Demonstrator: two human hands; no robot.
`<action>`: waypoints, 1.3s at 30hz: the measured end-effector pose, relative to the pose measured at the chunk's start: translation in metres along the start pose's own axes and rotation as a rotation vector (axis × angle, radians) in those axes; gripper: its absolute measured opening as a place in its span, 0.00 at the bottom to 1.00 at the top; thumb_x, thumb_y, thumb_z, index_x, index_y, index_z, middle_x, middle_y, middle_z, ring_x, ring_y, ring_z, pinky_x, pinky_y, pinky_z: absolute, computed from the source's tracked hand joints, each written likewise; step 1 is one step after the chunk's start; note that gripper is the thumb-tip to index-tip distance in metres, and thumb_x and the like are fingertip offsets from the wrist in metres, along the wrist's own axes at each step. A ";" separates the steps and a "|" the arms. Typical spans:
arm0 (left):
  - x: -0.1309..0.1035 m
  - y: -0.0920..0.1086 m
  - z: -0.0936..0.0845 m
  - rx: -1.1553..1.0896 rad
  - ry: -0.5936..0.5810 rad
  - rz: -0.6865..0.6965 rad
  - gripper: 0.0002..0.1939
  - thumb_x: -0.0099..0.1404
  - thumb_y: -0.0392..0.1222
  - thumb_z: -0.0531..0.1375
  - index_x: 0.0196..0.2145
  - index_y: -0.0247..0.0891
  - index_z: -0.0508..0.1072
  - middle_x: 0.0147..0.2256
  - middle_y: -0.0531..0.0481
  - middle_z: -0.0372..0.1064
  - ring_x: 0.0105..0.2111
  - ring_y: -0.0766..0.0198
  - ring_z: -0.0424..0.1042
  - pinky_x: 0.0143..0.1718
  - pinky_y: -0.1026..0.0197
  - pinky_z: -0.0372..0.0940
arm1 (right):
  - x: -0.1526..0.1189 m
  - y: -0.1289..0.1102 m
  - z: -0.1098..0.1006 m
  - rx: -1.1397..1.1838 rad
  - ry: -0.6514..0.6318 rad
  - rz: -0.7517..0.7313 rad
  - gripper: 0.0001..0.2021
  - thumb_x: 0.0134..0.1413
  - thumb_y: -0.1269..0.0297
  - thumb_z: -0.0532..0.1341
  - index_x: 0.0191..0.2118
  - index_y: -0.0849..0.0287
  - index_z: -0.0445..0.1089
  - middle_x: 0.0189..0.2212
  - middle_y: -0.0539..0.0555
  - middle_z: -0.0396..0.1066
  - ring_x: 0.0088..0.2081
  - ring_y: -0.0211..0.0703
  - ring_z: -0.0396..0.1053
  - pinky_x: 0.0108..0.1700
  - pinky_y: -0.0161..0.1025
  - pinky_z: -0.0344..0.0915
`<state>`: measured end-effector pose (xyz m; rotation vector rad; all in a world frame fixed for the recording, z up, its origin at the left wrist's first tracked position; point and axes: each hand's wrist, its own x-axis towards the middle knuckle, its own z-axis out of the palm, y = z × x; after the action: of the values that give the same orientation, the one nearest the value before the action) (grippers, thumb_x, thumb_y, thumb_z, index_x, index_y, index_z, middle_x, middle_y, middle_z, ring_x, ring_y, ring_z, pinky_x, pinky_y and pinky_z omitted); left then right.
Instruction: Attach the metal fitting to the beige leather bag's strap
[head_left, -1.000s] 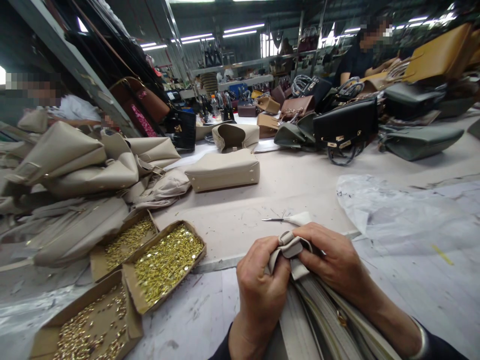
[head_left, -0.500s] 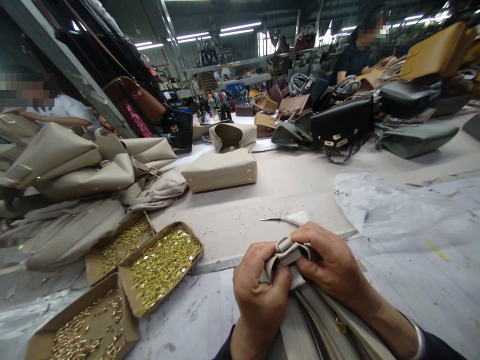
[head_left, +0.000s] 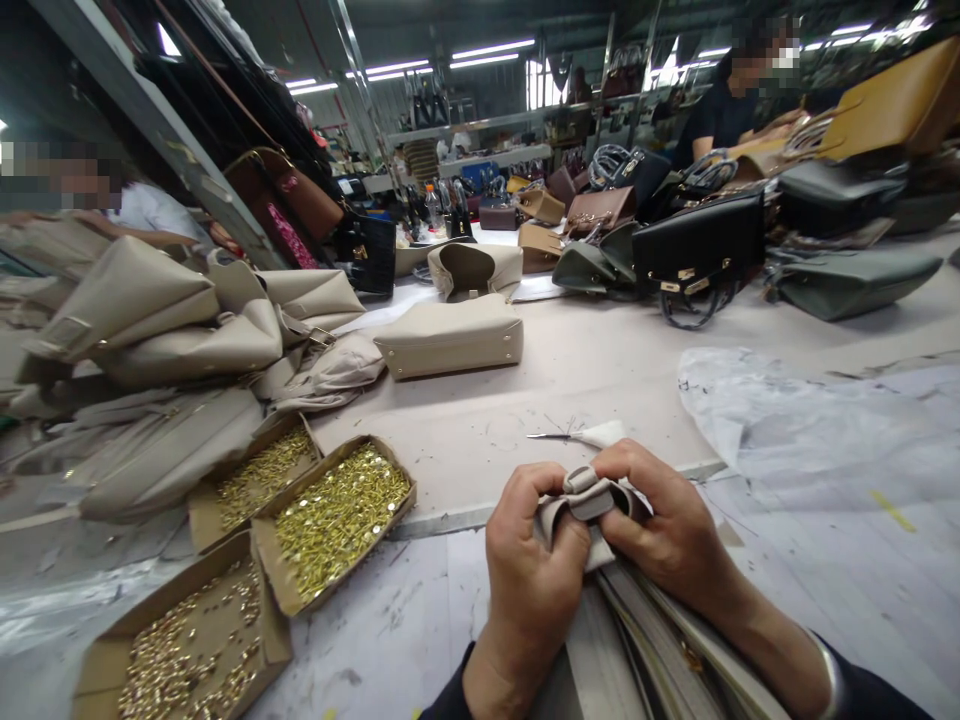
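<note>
**Both hands pinching a folded beige strap at the near edge of the worktable**

The left hand [head_left: 529,575] and right hand [head_left: 671,530] meet at the near centre, fingers closed on a folded beige leather strap [head_left: 589,495] that rises from an unfinished bag panel [head_left: 645,640] lying toward the wearer. Thumbs and forefingers press the fold from either side; the strap end is bunched between them.

Risks, as judged from this arrangement: the grip is small and high on the fold, so the leather could spring open or slip if either thumb eases. Three open cardboard boxes of brass fittings [head_left: 337,520] stand just left of the left hand; a sideways elbow or a dragged panel could tip them. A pair of thread snips [head_left: 577,436] lies just beyond the knuckles, blades pointing left, within reach of a careless forward push. A clear plastic sheet [head_left: 810,430] at right could catch the panel. Finished beige handbags [head_left: 450,338] rest farther off.
</note>
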<state>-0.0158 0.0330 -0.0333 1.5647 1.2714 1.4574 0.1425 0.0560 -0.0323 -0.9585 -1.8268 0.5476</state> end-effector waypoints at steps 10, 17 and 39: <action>-0.001 0.003 0.001 0.028 -0.031 -0.013 0.08 0.61 0.31 0.58 0.38 0.38 0.72 0.34 0.53 0.71 0.35 0.65 0.71 0.39 0.65 0.65 | 0.000 0.001 -0.003 -0.061 -0.028 -0.038 0.08 0.58 0.73 0.60 0.42 0.55 0.69 0.34 0.49 0.69 0.35 0.42 0.68 0.37 0.37 0.65; -0.001 0.010 -0.001 0.050 -0.083 -0.117 0.07 0.59 0.31 0.58 0.35 0.38 0.72 0.29 0.54 0.70 0.29 0.66 0.68 0.33 0.65 0.62 | -0.002 -0.004 0.000 -0.004 -0.054 0.061 0.05 0.56 0.71 0.59 0.37 0.54 0.69 0.29 0.47 0.67 0.29 0.40 0.66 0.32 0.36 0.62; -0.007 0.003 0.006 -0.161 0.002 -0.095 0.12 0.61 0.31 0.61 0.42 0.36 0.79 0.40 0.47 0.78 0.42 0.59 0.76 0.48 0.59 0.71 | -0.026 0.008 0.004 -0.221 0.166 0.104 0.16 0.57 0.64 0.64 0.51 0.46 0.73 0.45 0.56 0.78 0.42 0.55 0.77 0.45 0.50 0.72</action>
<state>-0.0082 0.0259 -0.0339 1.3798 1.1822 1.4634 0.1479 0.0396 -0.0537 -1.2163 -1.7188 0.3224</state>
